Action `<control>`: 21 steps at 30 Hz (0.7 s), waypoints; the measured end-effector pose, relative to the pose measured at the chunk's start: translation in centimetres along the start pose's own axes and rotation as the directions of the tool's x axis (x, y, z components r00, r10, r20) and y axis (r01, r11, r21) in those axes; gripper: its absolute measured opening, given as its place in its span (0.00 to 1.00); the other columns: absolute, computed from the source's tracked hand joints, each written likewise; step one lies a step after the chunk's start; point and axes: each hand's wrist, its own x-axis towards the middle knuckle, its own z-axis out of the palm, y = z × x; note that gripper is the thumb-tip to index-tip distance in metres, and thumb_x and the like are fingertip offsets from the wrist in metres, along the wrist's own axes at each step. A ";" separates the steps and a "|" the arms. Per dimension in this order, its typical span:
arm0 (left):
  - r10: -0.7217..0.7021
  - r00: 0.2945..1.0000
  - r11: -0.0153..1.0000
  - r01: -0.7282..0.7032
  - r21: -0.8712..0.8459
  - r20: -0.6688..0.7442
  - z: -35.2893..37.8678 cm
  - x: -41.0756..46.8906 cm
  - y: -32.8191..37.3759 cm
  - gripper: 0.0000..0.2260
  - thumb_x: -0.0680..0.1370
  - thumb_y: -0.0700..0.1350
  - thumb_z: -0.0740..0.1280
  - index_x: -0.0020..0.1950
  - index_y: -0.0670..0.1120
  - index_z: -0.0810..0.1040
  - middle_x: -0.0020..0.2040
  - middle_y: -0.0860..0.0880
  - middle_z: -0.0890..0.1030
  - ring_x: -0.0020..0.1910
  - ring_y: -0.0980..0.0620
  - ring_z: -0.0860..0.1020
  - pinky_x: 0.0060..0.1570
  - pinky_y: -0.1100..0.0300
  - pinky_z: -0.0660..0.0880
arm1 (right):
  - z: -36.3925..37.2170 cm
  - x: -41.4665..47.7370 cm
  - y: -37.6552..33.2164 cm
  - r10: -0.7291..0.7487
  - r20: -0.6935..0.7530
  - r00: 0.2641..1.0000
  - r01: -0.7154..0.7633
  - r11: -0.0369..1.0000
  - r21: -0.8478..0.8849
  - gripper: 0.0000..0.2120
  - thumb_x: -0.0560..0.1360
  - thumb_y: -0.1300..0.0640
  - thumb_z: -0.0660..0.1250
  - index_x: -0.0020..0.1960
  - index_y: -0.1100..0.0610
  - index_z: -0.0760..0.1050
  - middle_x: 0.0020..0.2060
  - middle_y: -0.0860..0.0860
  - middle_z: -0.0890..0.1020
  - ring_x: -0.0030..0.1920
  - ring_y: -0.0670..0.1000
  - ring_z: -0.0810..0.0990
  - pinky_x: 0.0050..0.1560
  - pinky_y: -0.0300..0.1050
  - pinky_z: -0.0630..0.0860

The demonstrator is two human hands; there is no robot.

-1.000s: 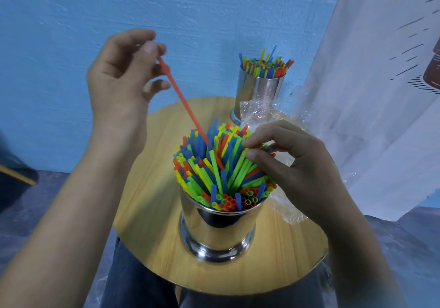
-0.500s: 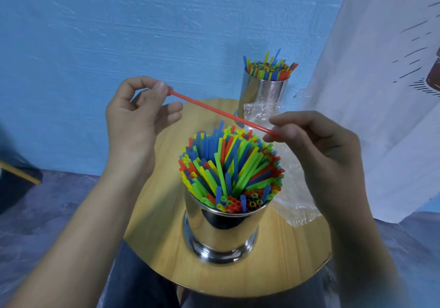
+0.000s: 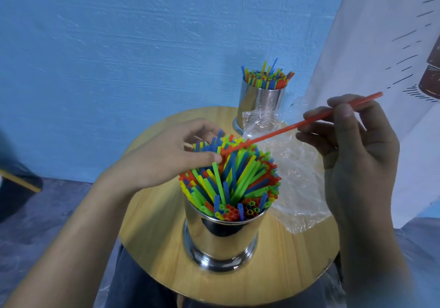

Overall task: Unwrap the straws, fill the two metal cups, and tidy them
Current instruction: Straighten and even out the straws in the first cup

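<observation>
Right hand (image 3: 357, 146) pinching red straw (image 3: 281, 132), left hand (image 3: 166, 157) at its lower tip, grip unclear

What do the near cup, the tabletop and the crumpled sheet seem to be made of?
Near cup: polished metal, mirror reflections. Tabletop: wood or wood-look laminate, pale grain lines. Crumpled sheet: thin clear plastic, probably; glossy wrinkles, wood shows through.

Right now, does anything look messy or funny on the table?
A crumpled clear wrapper lies on the table beside the near cup. That cup's straws lean every which way, not upright. One red straw, pinched by the right hand, slants across them. In the far cup, a blue straw pokes highest.
</observation>
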 end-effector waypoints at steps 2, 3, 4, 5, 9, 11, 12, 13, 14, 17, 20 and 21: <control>-0.010 1.000 0.999 0.009 0.036 0.025 -0.1 0.3 0.2 0.12 0.75 0.51 0.76 0.58 0.56 0.81 0.54 0.58 0.81 0.54 0.58 0.80 0.53 0.58 0.77 | 0.1 0.0 -0.3 -0.036 0.009 0.999 0.037 0.998 -0.047 0.07 0.86 0.61 0.57 0.56 0.56 0.74 0.42 0.51 0.85 0.42 0.55 0.85 0.45 0.46 0.81; -0.005 1.000 0.998 0.004 0.058 0.017 -0.1 0.6 0.3 0.11 0.76 0.49 0.76 0.56 0.54 0.81 0.53 0.58 0.81 0.52 0.58 0.80 0.52 0.57 0.77 | 0.2 -0.1 -0.4 -0.054 0.024 0.998 0.056 0.996 -0.072 0.07 0.86 0.61 0.57 0.57 0.55 0.73 0.42 0.51 0.85 0.41 0.56 0.84 0.44 0.46 0.81; 0.002 1.000 0.996 -0.003 0.087 0.010 -0.1 0.7 0.5 0.11 0.75 0.50 0.77 0.54 0.52 0.80 0.51 0.58 0.82 0.51 0.58 0.79 0.51 0.57 0.77 | 0.3 -0.2 -0.5 -0.072 0.043 0.996 0.076 0.993 -0.096 0.07 0.86 0.62 0.57 0.57 0.55 0.73 0.41 0.52 0.85 0.40 0.56 0.84 0.44 0.46 0.81; 0.008 1.000 0.994 -0.008 0.110 0.006 -0.1 0.9 0.7 0.12 0.74 0.52 0.77 0.53 0.51 0.80 0.50 0.59 0.82 0.51 0.59 0.79 0.51 0.57 0.77 | 0.4 -0.3 -0.6 -0.087 0.064 0.994 0.094 0.989 -0.115 0.07 0.86 0.62 0.58 0.58 0.54 0.73 0.41 0.53 0.84 0.40 0.56 0.84 0.44 0.47 0.81; 0.017 1.000 0.993 -0.018 0.118 0.014 0.2 1.4 1.4 0.11 0.72 0.49 0.79 0.50 0.50 0.80 0.45 0.60 0.81 0.46 0.58 0.78 0.45 0.63 0.76 | 0.7 -0.5 -0.7 -0.089 0.204 0.975 0.129 0.973 -0.190 0.07 0.84 0.60 0.60 0.59 0.52 0.74 0.41 0.53 0.85 0.41 0.54 0.84 0.45 0.47 0.81; 0.004 1.000 0.989 -0.008 0.150 0.027 0.3 1.5 1.7 0.11 0.72 0.50 0.79 0.48 0.49 0.80 0.44 0.56 0.82 0.45 0.55 0.80 0.46 0.59 0.76 | 0.7 -0.6 -0.4 -0.022 0.313 0.950 0.113 0.955 -0.275 0.06 0.83 0.58 0.63 0.59 0.50 0.75 0.41 0.51 0.86 0.43 0.51 0.85 0.48 0.45 0.81; -0.001 0.999 0.986 -0.005 0.164 0.032 0.3 1.6 1.8 0.10 0.73 0.50 0.79 0.48 0.50 0.81 0.43 0.55 0.82 0.45 0.53 0.80 0.47 0.56 0.77 | 0.8 -0.7 -0.2 0.015 0.354 0.935 0.107 0.941 -0.321 0.07 0.82 0.56 0.65 0.59 0.49 0.75 0.41 0.50 0.86 0.44 0.50 0.85 0.48 0.43 0.80; -0.004 0.999 0.985 -0.002 0.174 0.035 0.2 1.7 1.9 0.09 0.73 0.50 0.78 0.47 0.50 0.81 0.43 0.54 0.83 0.44 0.52 0.81 0.47 0.54 0.77 | 0.8 -0.8 -0.1 0.043 0.381 0.923 0.106 0.927 -0.360 0.10 0.80 0.54 0.67 0.61 0.47 0.75 0.41 0.48 0.86 0.45 0.50 0.85 0.49 0.41 0.80; -0.004 0.999 0.984 -0.002 0.180 0.036 0.2 1.7 1.9 0.08 0.73 0.50 0.78 0.46 0.50 0.81 0.42 0.54 0.83 0.43 0.52 0.81 0.47 0.53 0.78 | 0.8 -1.0 0.2 0.060 0.395 0.917 0.107 0.915 -0.388 0.13 0.79 0.53 0.69 0.62 0.45 0.74 0.40 0.46 0.86 0.46 0.49 0.86 0.50 0.40 0.80; 0.002 1.000 0.983 -0.006 0.181 0.025 0.1 1.6 2.1 0.08 0.73 0.51 0.78 0.45 0.51 0.82 0.41 0.52 0.83 0.41 0.55 0.80 0.44 0.56 0.76 | 0.9 -1.3 0.8 0.064 0.413 0.909 0.132 0.894 -0.429 0.19 0.78 0.55 0.72 0.64 0.40 0.72 0.40 0.43 0.85 0.47 0.48 0.86 0.51 0.42 0.81; 0.010 1.000 0.987 -0.014 0.161 0.021 0.1 1.6 2.2 0.09 0.72 0.52 0.79 0.45 0.49 0.82 0.40 0.50 0.81 0.38 0.54 0.78 0.44 0.53 0.75 | 0.8 -1.3 1.3 0.075 0.430 0.900 0.170 0.847 -0.503 0.12 0.79 0.50 0.71 0.60 0.37 0.76 0.44 0.39 0.84 0.51 0.45 0.84 0.49 0.45 0.82; 0.013 1.000 0.988 -0.015 0.153 0.016 0.1 1.6 2.2 0.09 0.72 0.52 0.79 0.44 0.49 0.82 0.41 0.48 0.81 0.38 0.53 0.77 0.45 0.51 0.76 | 0.7 -1.2 1.4 0.076 0.429 0.900 0.177 0.835 -0.520 0.09 0.80 0.48 0.69 0.58 0.37 0.78 0.45 0.39 0.84 0.52 0.44 0.83 0.48 0.44 0.82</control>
